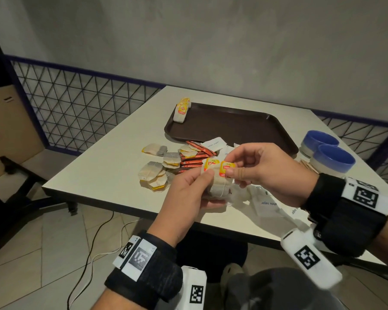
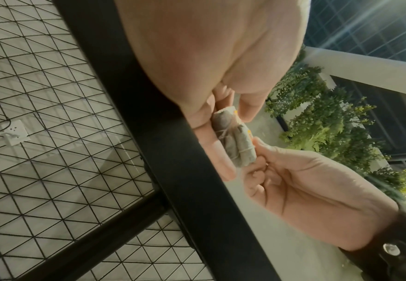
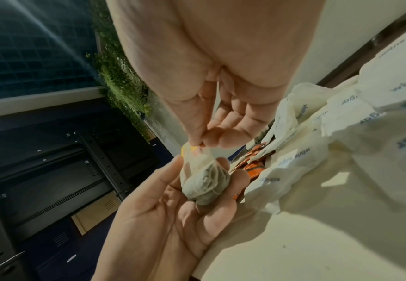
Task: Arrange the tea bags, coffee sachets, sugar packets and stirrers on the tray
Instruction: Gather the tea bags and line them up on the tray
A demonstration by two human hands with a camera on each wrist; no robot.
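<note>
My left hand (image 1: 202,182) grips a small bunch of tea bags (image 1: 218,186) with yellow and red tags above the table's near edge. In the left wrist view the tea bags (image 2: 233,140) lie against the left fingers. My right hand (image 1: 233,173) pinches one yellow tag (image 1: 226,168) of that bunch; the right wrist view shows the tea bags (image 3: 204,184) in the left palm. A row of tea bags (image 1: 182,109) stands at the left end of the brown tray (image 1: 244,124). Loose tea bags (image 1: 157,168), orange coffee sachets (image 1: 193,158) and white sugar packets (image 1: 267,202) lie in front of the tray.
Two blue and white bowls (image 1: 327,155) stand right of the tray, with wooden stirrers (image 1: 305,164) beside them. A wire mesh fence (image 1: 81,108) runs behind and left of the white table (image 1: 99,171). Cables lie on the tiled floor below.
</note>
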